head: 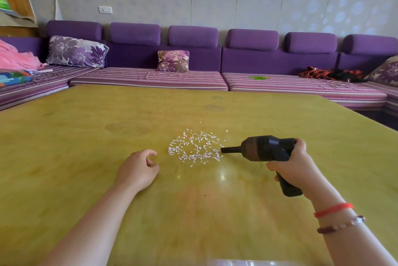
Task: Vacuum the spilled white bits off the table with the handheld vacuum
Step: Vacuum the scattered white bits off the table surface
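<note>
A patch of small white bits (pixel 195 147) lies scattered near the middle of the yellow-green table (pixel 86 147). My right hand (pixel 295 164) grips the handle of a black handheld vacuum (pixel 263 148), whose narrow nozzle points left and sits at the right edge of the patch, just above the tabletop. My left hand (pixel 139 168) rests on the table to the left of the bits, fingers loosely curled and holding nothing.
A purple L-shaped sofa (pixel 269 61) with striped seats runs along the table's far and side edges. Flowered cushions (pixel 173 61), pink cloth (pixel 17 56) and dark clothes (pixel 331 74) lie on it. The table's right edge slants down at far right.
</note>
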`<state>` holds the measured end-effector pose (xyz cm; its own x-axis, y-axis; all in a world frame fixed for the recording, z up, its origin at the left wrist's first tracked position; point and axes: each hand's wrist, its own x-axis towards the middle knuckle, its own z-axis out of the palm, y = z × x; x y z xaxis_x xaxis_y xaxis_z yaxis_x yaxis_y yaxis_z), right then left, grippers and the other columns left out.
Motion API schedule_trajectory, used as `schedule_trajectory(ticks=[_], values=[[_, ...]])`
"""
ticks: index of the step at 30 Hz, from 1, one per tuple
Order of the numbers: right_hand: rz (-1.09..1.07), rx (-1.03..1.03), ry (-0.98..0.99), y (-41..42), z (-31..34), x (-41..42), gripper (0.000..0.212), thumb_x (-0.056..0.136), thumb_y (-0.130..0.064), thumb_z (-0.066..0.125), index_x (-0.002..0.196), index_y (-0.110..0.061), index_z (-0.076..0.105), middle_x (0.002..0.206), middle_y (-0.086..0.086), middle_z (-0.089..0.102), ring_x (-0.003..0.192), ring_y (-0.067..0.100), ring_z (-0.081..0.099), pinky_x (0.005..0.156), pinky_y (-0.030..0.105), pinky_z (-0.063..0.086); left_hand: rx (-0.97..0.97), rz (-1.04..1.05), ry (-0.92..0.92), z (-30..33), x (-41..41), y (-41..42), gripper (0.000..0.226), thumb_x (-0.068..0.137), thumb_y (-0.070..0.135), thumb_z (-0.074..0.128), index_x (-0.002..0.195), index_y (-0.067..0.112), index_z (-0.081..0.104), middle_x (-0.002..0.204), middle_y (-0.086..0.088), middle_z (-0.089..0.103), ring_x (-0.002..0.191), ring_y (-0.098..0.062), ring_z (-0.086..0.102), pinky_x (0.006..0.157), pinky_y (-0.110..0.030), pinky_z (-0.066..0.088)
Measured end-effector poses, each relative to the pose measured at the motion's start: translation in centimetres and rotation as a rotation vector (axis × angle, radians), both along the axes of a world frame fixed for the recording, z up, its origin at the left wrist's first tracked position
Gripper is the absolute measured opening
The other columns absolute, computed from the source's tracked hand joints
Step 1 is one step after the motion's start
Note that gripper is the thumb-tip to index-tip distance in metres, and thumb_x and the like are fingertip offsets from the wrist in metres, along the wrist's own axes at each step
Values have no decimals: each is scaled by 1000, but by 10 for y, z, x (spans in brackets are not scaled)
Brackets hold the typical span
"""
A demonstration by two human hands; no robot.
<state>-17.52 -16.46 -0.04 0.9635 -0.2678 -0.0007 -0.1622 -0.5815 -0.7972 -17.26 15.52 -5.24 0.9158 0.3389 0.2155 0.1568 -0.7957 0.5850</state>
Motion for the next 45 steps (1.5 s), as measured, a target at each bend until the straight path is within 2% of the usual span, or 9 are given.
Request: schedule_trajectory(ticks=[28,35,45], values=[[-32,-14,-24,-6,3,13,59,76,-7,62,122,-13,26,80,11,59,75,36,67,72,48,56,-14,-3,7,-1,0,1,33,83,20,58,116,24,60,90,5,57,81,-17,51,69,-26,36],[-22,-38,-5,-2,7,20,68,77,-8,62,129,-13,20,82,11,57,77,36,66,73,50,56,-2,2,1,-1,0,0,33,83,19,58,115,24,60,89,5,58,82,-17,52,70,-26,36],[-32,-60,-26,-1,4,24,64,76,-7,61,127,-10,22,80,11,58,75,36,66,72,50,56,-14,-4,-9,-1,0,0,32,82,17,58,114,22,61,84,6,56,80,-18,51,70,-27,37]])
